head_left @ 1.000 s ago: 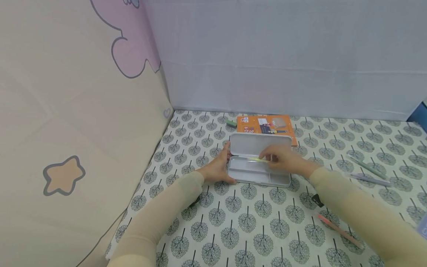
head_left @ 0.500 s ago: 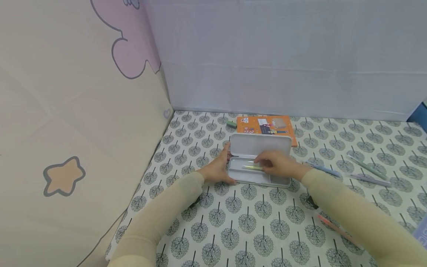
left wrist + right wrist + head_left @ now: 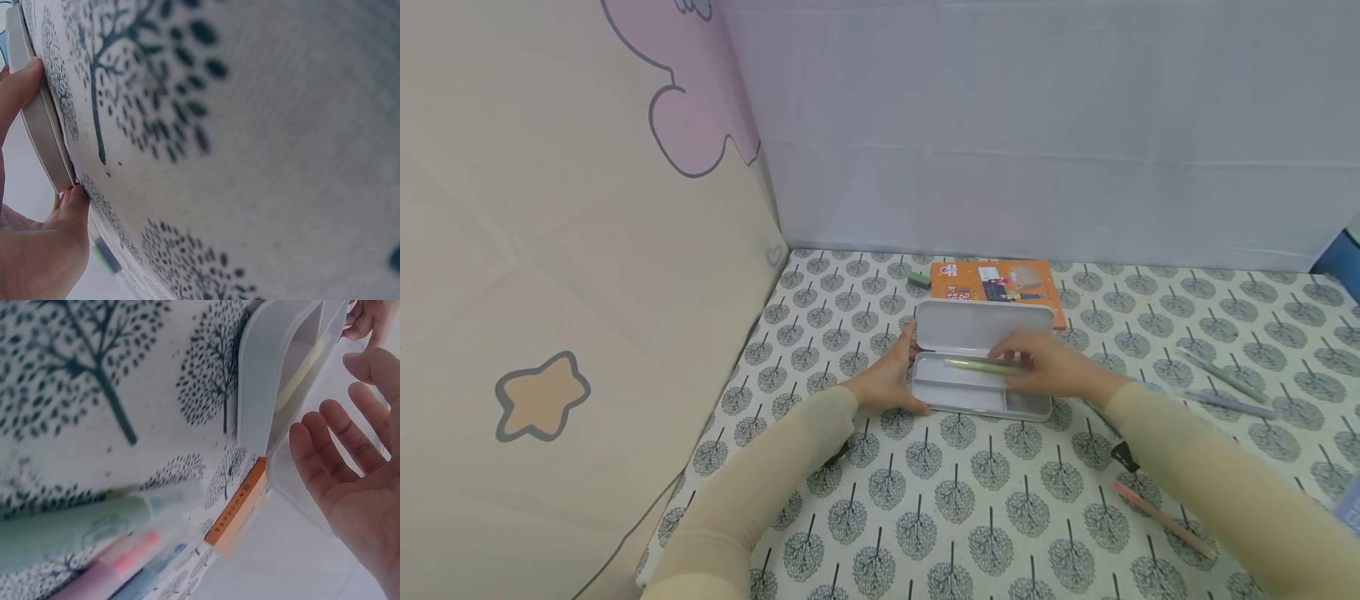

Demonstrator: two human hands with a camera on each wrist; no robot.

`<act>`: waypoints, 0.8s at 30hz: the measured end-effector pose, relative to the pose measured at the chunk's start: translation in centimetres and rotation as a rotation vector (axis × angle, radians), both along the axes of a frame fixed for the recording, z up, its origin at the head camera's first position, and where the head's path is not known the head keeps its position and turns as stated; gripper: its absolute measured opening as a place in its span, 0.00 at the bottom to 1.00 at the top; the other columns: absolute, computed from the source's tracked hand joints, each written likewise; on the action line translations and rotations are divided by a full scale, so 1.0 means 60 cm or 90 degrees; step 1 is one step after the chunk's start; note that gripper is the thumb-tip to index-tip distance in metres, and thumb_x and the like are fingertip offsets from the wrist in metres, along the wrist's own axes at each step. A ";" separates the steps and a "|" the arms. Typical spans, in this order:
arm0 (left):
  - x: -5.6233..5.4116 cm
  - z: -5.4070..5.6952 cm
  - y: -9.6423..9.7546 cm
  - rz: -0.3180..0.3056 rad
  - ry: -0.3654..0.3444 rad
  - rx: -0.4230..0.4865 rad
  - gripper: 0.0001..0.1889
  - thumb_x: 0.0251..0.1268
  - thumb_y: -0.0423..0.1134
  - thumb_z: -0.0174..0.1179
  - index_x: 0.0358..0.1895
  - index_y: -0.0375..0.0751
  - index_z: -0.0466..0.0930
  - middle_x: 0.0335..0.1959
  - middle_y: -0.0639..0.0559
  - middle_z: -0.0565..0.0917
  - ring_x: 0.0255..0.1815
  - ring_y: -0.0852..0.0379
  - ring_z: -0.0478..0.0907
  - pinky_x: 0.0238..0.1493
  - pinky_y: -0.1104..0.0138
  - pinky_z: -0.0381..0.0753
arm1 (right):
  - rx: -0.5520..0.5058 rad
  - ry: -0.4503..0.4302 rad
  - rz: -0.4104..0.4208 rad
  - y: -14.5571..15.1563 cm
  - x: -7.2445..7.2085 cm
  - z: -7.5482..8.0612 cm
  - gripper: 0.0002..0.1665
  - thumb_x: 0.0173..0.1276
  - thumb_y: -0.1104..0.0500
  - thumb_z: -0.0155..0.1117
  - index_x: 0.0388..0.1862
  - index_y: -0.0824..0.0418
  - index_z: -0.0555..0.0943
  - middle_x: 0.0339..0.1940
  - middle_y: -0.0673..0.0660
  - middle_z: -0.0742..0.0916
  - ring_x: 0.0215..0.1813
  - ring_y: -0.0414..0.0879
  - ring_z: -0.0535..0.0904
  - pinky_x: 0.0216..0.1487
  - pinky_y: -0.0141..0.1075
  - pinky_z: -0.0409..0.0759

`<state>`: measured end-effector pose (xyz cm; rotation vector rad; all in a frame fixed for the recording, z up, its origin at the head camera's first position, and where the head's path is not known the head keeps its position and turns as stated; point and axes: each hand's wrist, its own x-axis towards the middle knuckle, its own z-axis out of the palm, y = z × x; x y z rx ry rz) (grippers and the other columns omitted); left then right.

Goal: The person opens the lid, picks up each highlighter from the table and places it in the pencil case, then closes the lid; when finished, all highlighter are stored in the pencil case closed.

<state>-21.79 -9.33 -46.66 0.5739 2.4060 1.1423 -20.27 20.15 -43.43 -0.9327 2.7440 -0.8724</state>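
A white pencil case stands with its lid raised and its divided tray facing me. My left hand grips its left end, the thumb at the front corner and the fingers at the back. In the left wrist view, that thumb and fingers touch the case's edge. A yellow pen lies in the long rear compartment; the right wrist view also shows the pen inside. Over the case's right end, my right hand is blurred. Seen from its wrist, this hand has loose, spread fingers, apart from the pen.
Behind the case lies an orange booklet, with a small green block beside it. To the right are a green pen and a purple pen. A pink pen lies nearer, beside my right sleeve. A blue pen shows in the right wrist view.
My right hand holds the yellow pen over the tray in the earlier frames. It has since let go and shifted right, leaving the pen in the rear compartment. My left hand stays put.
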 end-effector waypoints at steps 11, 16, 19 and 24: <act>-0.002 -0.004 -0.001 0.007 -0.011 0.007 0.82 0.23 0.41 0.84 0.75 0.66 0.18 0.70 0.49 0.65 0.68 0.54 0.66 0.74 0.59 0.61 | -0.001 0.038 -0.049 0.058 0.019 0.017 0.26 0.52 0.62 0.75 0.52 0.55 0.81 0.40 0.53 0.84 0.37 0.46 0.79 0.37 0.39 0.83; -0.003 -0.005 -0.001 0.010 -0.013 0.004 0.83 0.23 0.42 0.84 0.74 0.66 0.18 0.70 0.48 0.66 0.69 0.54 0.66 0.74 0.59 0.61 | 0.013 0.036 -0.075 0.087 0.027 0.017 0.26 0.54 0.62 0.74 0.53 0.54 0.81 0.42 0.54 0.84 0.38 0.47 0.79 0.37 0.38 0.83; -0.003 -0.004 -0.001 0.009 -0.016 0.009 0.82 0.23 0.41 0.83 0.74 0.67 0.18 0.70 0.48 0.65 0.69 0.54 0.66 0.74 0.59 0.61 | 0.014 0.042 -0.084 0.104 0.033 0.017 0.25 0.54 0.62 0.74 0.53 0.55 0.81 0.42 0.55 0.84 0.37 0.47 0.79 0.36 0.36 0.82; -0.002 -0.004 -0.001 0.007 -0.017 0.006 0.82 0.24 0.41 0.83 0.74 0.65 0.18 0.72 0.48 0.64 0.70 0.54 0.65 0.74 0.60 0.60 | 0.009 0.079 -0.100 0.130 0.044 0.014 0.24 0.53 0.61 0.75 0.51 0.57 0.82 0.38 0.54 0.83 0.34 0.45 0.79 0.32 0.32 0.81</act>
